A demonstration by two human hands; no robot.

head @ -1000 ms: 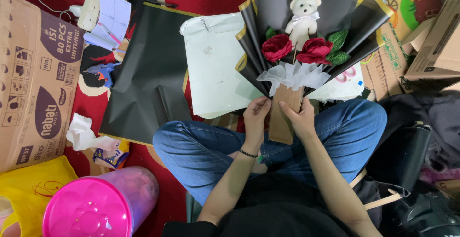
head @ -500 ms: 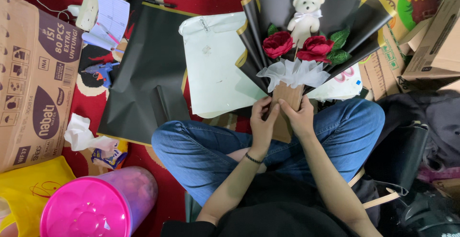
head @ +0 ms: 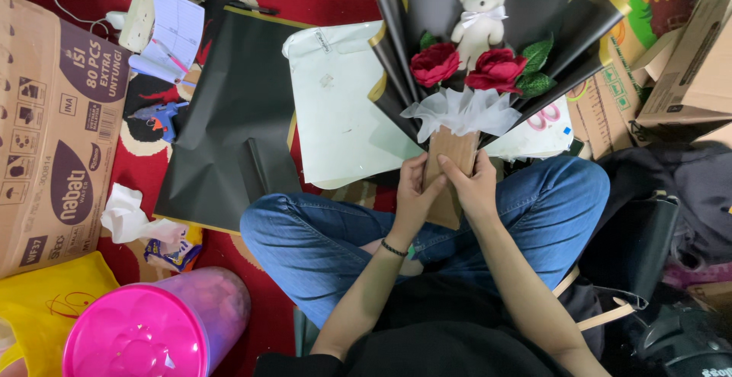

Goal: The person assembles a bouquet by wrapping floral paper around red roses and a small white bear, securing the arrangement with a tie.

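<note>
I sit cross-legged in blue jeans and hold a bouquet over my lap. My left hand (head: pixel 415 190) and my right hand (head: pixel 471 185) both grip its brown cardboard handle (head: pixel 451 150). Above the handle is a ruff of white tissue (head: pixel 461 112), two red roses (head: pixel 435 63) (head: pixel 496 70) with green leaves, and a small white teddy bear (head: pixel 480 7) with a bow. Black wrapping paper with gold edges (head: pixel 534 11) fans out behind them.
A white sheet (head: pixel 339 106) and a loose black wrapping sheet (head: pixel 229 121) lie on the red carpet ahead. Left: a cardboard box (head: pixel 53 118), a notebook (head: pixel 168 30), a blue glue gun (head: pixel 156 114), crumpled tissue (head: pixel 126 213), a pink-lidded container (head: pixel 141 335). Right: boxes (head: pixel 686 64) and dark bags (head: pixel 671 217).
Both hands have shifted slightly on the handle, fingers pressing closer together around it. The bouquet stays in about the same place.
</note>
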